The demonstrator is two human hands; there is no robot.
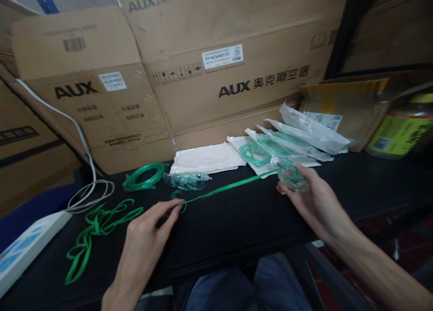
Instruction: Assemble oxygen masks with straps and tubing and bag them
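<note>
Pinching a green elastic strap (233, 183) near its end with the left hand (145, 232), holding it stretched above the black tabletop (223, 230) to a clear plastic mask (293, 181), gripped in the curled fingers of the right hand (320, 191); seemingly midway, with strap at the mask but too small to tell if fastened; apparently left untouched: tangled green straps (98, 225) and a second mask (186, 181) beside coiled green tubing (144, 185)

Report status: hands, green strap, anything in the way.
Left hand pinching green strap near one end. Right hand holding clear plastic piece at the other. Strap stretched between hands. Nothing seen blocking it; loose green straps lie to the left.
</note>
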